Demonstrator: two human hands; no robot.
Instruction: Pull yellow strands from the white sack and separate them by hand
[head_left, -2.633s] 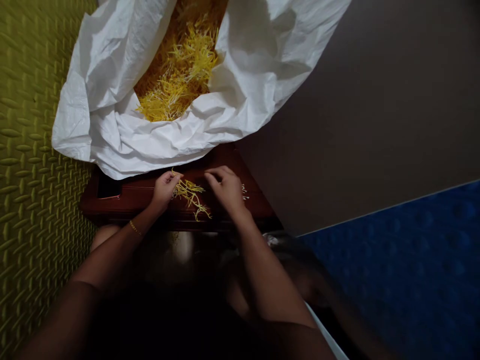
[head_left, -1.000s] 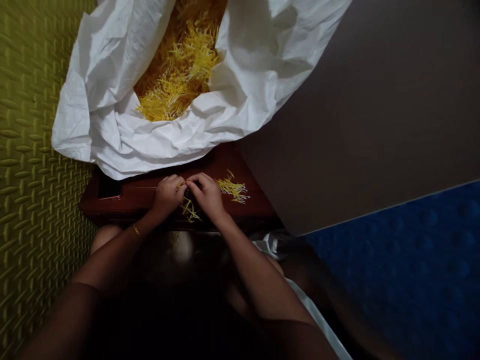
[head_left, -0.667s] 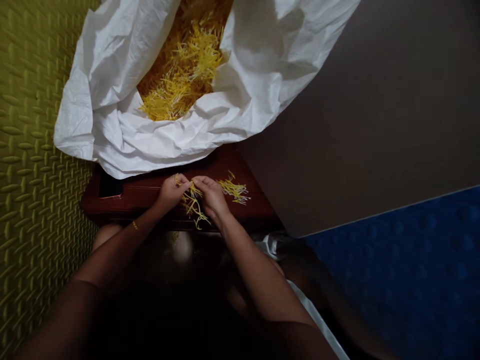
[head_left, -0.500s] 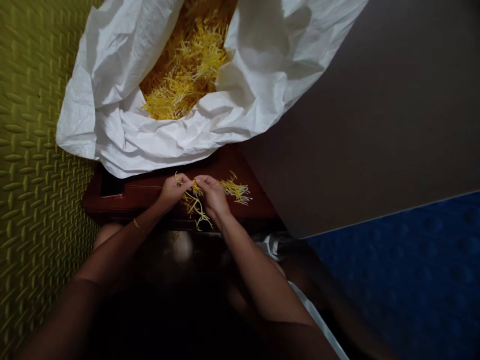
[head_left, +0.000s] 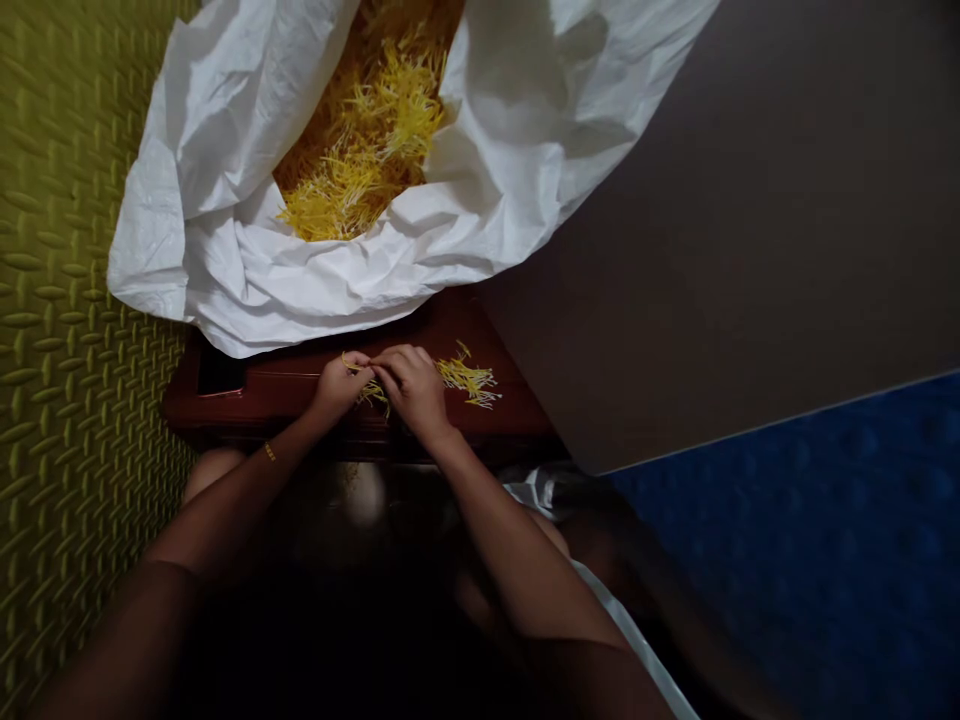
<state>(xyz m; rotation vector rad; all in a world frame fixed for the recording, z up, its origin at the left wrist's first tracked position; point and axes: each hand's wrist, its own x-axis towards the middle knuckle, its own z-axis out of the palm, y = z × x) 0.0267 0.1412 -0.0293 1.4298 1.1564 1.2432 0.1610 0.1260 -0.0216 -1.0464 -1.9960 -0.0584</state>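
Yellow petal strands [head_left: 373, 393] are gathered between the two hands, just above a dark red wooden surface [head_left: 491, 425]. The left hand [head_left: 339, 388] and right hand [head_left: 409, 390] are curled nearly shut, fingertips pinching the strands. A small loose tuft [head_left: 469, 382] lies just beside the right hand — and beyond it, a white plastic sack [head_left: 225, 290] gapes open on a heap of more petals [head_left: 349, 190].

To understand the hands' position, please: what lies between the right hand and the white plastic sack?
The head view shows a narrow strip of reddish-brown wooden top between the right hand and the white sack.
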